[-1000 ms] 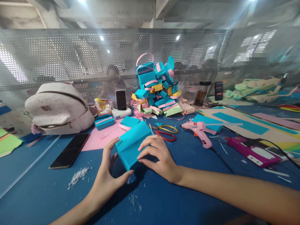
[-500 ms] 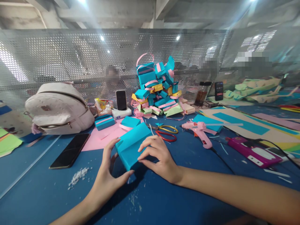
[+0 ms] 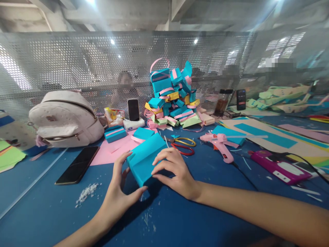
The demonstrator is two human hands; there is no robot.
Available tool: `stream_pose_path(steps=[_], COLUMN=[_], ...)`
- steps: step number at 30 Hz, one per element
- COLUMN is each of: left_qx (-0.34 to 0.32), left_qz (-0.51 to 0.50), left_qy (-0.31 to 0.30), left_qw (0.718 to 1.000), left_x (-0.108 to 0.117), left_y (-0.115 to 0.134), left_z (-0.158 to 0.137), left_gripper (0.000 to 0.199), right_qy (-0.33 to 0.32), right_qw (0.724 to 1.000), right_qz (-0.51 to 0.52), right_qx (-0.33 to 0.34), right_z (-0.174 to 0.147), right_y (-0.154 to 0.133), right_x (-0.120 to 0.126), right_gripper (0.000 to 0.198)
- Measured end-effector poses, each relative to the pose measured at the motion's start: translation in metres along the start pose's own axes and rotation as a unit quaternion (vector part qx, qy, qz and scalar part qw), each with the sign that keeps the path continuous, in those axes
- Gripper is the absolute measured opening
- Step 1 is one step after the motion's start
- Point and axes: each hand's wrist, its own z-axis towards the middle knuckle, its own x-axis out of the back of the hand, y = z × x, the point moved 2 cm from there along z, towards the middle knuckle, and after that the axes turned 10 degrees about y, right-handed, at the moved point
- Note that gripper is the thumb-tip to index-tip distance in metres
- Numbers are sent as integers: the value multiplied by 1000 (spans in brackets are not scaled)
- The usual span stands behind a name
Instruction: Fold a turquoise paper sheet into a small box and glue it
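A blue paper box (image 3: 145, 156) is held tilted above the table between both hands. My left hand (image 3: 119, 187) grips its left side, with the thumb at the lower edge and the fingers at the upper left corner. On the right side, my right hand (image 3: 176, 175) pinches the box's edge with thumb and fingertips. Just behind it lie a smaller blue paper box with a pink band (image 3: 143, 134) and scissors (image 3: 183, 145) with red and yellow handles. A pink glue gun (image 3: 219, 144) rests to the right.
A pile of folded paper boxes (image 3: 174, 99) stands at the back. The backpack (image 3: 66, 120) and a black phone (image 3: 77, 165) are at left. A purple power strip (image 3: 280, 167) with cables lies right, near paper sheets (image 3: 305, 123). White scraps (image 3: 87, 193) dot the blue table (image 3: 123, 226).
Both hands and the blue paper box stay almost in the same place. The whole view has shifted very slightly.
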Motion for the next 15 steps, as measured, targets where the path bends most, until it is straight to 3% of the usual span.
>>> stream_pose_path(steps=[15], left_qx=[11], left_qz=[-17], left_qy=[11], left_qw=[1000], left_x=[1], left_y=[-4], left_z=[1], left_gripper=[79], right_qy=[-2], right_qw=[1000], right_qz=[-10], right_qx=[-11], right_z=[1], right_y=[-1], right_x=[0], right_gripper=[5])
